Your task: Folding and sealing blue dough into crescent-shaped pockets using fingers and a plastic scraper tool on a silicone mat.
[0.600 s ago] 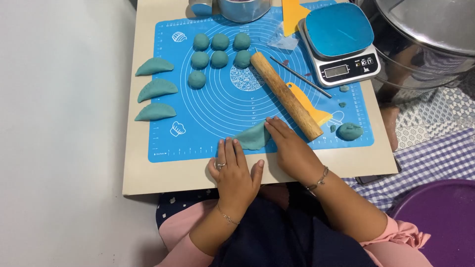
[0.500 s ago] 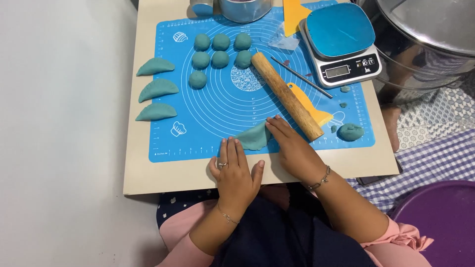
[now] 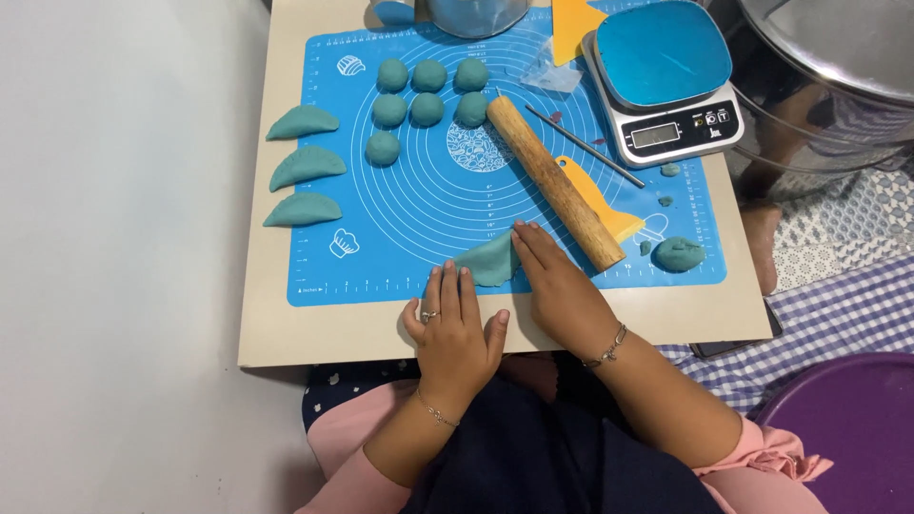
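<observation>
Grip: nothing is clasped; both hands are laid flat with fingers extended, pressed on or beside the folded dough.
Right hand: palm down, fingers pointed up-left, fingertips set on the dough's right edge.
Left hand: palm down, fingertips placed at the dough's lower left edge, thumb spread.
Dough: lain at the mat's near edge, just beside the rolling pin.
Mat: seven dough balls are kept at its top.
Board: three shaped pieces are lined along the left.
Scale: placed at top right.
</observation>
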